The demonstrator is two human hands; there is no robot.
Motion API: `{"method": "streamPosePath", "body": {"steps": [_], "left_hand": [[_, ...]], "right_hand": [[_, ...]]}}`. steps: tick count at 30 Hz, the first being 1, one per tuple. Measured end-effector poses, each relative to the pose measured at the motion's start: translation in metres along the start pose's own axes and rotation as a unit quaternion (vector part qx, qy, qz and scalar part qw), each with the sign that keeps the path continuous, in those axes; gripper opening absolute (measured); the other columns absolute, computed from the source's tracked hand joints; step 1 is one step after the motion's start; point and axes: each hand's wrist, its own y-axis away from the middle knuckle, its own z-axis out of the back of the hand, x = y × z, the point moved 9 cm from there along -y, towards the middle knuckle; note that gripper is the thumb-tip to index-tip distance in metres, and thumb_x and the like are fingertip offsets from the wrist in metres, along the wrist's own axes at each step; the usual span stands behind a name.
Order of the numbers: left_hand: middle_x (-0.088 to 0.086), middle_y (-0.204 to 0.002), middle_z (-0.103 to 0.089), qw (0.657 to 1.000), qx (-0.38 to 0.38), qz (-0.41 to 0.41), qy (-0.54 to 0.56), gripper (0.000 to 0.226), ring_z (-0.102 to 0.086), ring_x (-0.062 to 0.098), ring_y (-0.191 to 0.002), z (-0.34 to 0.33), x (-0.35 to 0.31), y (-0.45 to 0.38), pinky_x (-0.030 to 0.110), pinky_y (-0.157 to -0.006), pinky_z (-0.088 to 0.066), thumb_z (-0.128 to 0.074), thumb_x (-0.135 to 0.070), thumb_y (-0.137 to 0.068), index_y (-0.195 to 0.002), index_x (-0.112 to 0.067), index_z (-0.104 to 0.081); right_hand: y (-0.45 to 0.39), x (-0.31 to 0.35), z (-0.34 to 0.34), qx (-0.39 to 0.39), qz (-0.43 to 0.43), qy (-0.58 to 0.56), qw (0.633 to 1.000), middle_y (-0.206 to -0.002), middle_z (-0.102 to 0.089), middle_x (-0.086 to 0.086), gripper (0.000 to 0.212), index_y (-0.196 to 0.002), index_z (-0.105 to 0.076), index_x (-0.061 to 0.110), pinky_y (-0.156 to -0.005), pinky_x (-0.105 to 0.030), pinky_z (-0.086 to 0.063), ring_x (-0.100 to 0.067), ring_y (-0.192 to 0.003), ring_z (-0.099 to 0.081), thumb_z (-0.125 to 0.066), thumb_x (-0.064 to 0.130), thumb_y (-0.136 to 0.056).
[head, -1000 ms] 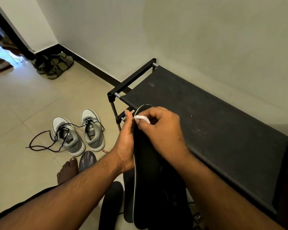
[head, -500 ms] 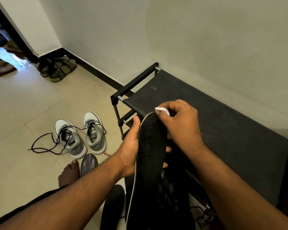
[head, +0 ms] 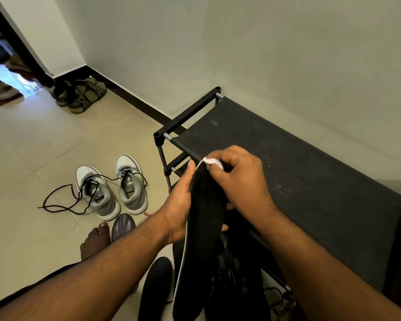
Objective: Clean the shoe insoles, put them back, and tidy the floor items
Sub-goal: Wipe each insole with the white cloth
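Note:
My left hand [head: 181, 205] grips a long black insole [head: 199, 242] from the left side, holding it up lengthwise in front of me. My right hand [head: 239, 179] pinches a small white wipe [head: 212, 161] against the insole's top end. A pair of grey and white sneakers [head: 111, 188] with loose dark laces stands on the tiled floor to the left. Another dark insole [head: 123, 225] lies on the floor beside my bare foot [head: 94, 239]. More dark insoles [head: 156, 288] lie below my arms.
A low black shoe rack [head: 310, 181] with a fabric top stands against the wall on the right. Olive sandals [head: 81, 95] sit in the far corner by the black skirting. More footwear lies beyond the doorway at far left.
My right hand with the wipe has moved up along the insole to its top end. The insole now faces me more flatly.

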Motion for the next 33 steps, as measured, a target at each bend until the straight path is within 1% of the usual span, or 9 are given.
{"method": "streamPosePath", "body": {"steps": [3,6,9,14,18,21,24,29,33], "left_hand": [[0.014,-0.085,-0.072,0.999,-0.044,-0.009,0.016,0.076,-0.072,0.026,-0.077,0.012,-0.008,-0.001,0.037,-0.072,-0.053,-0.04,-0.078,-0.084,-0.083,-0.013,-0.079],[0.014,-0.081,-0.072,0.997,-0.074,-0.004,0.012,0.078,-0.072,0.026,-0.074,0.023,-0.011,-0.001,0.034,-0.07,-0.054,-0.044,-0.081,-0.079,-0.075,-0.011,-0.079],[0.016,-0.083,-0.073,0.998,-0.068,0.005,0.0,0.077,-0.073,0.027,-0.074,0.019,-0.005,0.001,0.035,-0.06,-0.057,-0.041,-0.078,-0.084,-0.084,-0.011,-0.079],[0.016,-0.107,-0.071,0.999,-0.022,0.014,-0.033,0.078,-0.07,0.03,-0.091,0.004,0.002,0.002,0.047,-0.078,-0.054,-0.03,-0.078,-0.087,-0.123,-0.019,-0.067],[0.018,-0.103,-0.066,1.0,-0.005,0.014,-0.012,0.085,-0.065,0.03,-0.09,0.005,0.0,-0.002,0.045,-0.079,-0.054,-0.032,-0.08,-0.085,-0.119,-0.013,-0.07],[0.016,-0.097,-0.066,0.999,0.027,-0.001,0.019,0.085,-0.065,0.029,-0.086,0.003,-0.01,-0.005,0.046,-0.076,-0.055,-0.031,-0.082,-0.083,-0.114,-0.013,-0.072],[0.016,-0.098,-0.066,0.997,0.056,-0.015,0.043,0.083,-0.064,0.03,-0.086,0.002,-0.017,-0.005,0.05,-0.079,-0.053,-0.032,-0.082,-0.082,-0.112,-0.015,-0.073],[0.018,-0.098,-0.065,0.996,0.079,-0.012,0.036,0.083,-0.063,0.03,-0.085,0.001,-0.007,-0.002,0.047,-0.078,-0.053,-0.033,-0.078,-0.086,-0.112,-0.01,-0.071],[0.017,-0.103,-0.068,0.996,0.039,-0.064,0.046,0.078,-0.066,0.031,-0.092,0.02,-0.026,0.006,0.051,-0.091,-0.048,-0.037,-0.076,-0.085,-0.109,-0.011,-0.074]], "right_hand": [[0.019,0.021,-0.028,0.082,0.061,-0.02,0.995,-0.085,-0.066,0.003,0.015,-0.095,-0.076,0.013,-0.072,-0.015,-0.049,-0.005,-0.078,-0.06,-0.069,0.008,-0.083],[0.023,0.028,-0.044,0.131,0.087,-0.011,0.987,-0.086,-0.066,0.001,0.017,-0.096,-0.075,0.013,-0.072,-0.024,-0.052,-0.008,-0.078,-0.06,-0.067,0.008,-0.083],[0.014,0.024,-0.04,0.114,0.093,0.024,0.989,-0.085,-0.066,0.001,0.016,-0.095,-0.075,0.015,-0.07,-0.03,-0.053,-0.009,-0.077,-0.06,-0.066,0.011,-0.083],[-0.007,-0.003,-0.005,0.023,0.027,0.05,0.998,-0.085,-0.065,0.002,0.013,-0.091,-0.075,0.017,-0.074,-0.026,-0.051,-0.008,-0.08,-0.059,-0.065,0.011,-0.085],[-0.011,-0.018,0.008,0.006,-0.029,0.054,0.998,-0.085,-0.065,0.006,0.01,-0.09,-0.076,0.019,-0.074,-0.019,-0.049,-0.006,-0.081,-0.059,-0.068,0.014,-0.085],[-0.009,-0.027,0.003,0.049,-0.078,0.032,0.995,-0.08,-0.064,0.015,0.009,-0.084,-0.075,0.022,-0.067,-0.008,-0.044,-0.001,-0.077,-0.06,-0.068,0.015,-0.084],[-0.007,-0.03,-0.003,0.086,-0.107,-0.009,0.991,-0.077,-0.067,0.017,0.01,-0.08,-0.074,0.025,-0.065,-0.01,-0.049,0.002,-0.074,-0.063,-0.071,0.016,-0.083],[-0.01,-0.031,0.007,0.006,-0.115,-0.071,0.991,-0.076,-0.07,0.014,0.007,-0.082,-0.075,0.022,-0.066,-0.015,-0.054,0.0,-0.073,-0.066,-0.072,0.016,-0.083],[0.009,-0.034,-0.022,0.112,-0.15,-0.07,0.98,-0.073,-0.069,0.011,0.014,-0.076,-0.071,0.025,-0.058,-0.012,-0.05,0.003,-0.065,-0.064,-0.074,0.012,-0.081]]}}
